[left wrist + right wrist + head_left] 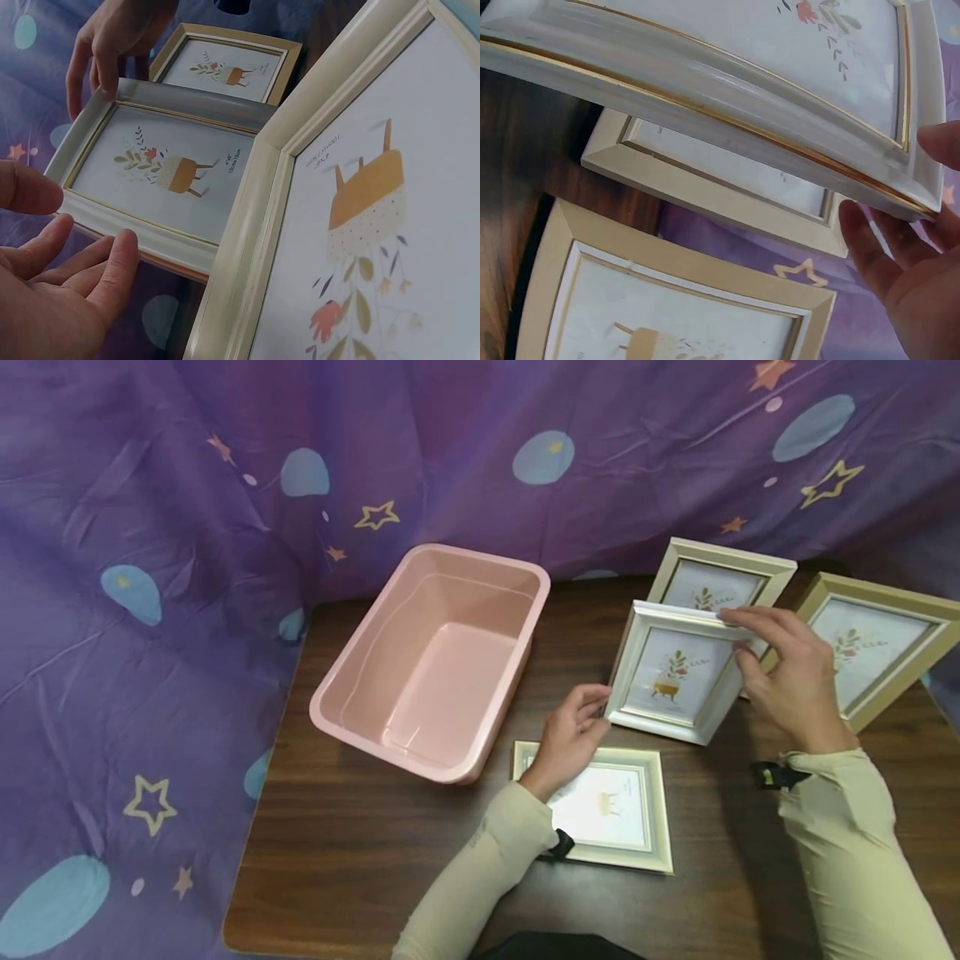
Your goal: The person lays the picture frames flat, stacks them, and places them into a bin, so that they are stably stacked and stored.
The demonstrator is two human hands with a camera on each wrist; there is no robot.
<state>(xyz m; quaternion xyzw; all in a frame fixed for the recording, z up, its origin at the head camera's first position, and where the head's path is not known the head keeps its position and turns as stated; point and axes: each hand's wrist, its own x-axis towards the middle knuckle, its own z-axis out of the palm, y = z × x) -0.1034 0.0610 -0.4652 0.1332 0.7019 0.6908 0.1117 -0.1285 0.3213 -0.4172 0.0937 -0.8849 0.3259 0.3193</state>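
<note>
A white picture frame (667,681) with a potted-plant print stands tilted above the table. My right hand (795,672) pinches its upper right corner; the right wrist view shows the thumb (939,144) on the front and fingers behind the edge. Close to the frame's lower left edge is my left hand (566,739). In the left wrist view its thumb and fingers are spread apart beside that edge, with nothing gripped between them; whether a fingertip touches the edge I cannot tell. Below the left hand, a pale cream picture frame (654,827) lies flat, partly covered by that hand.
A pink plastic basin (427,764) stands left of the frames. Behind the white frame stands a cream frame (716,556), and a tan frame (892,589) stands at the right. A purple patterned cloth (465,510) hangs behind the dark wooden table (360,860).
</note>
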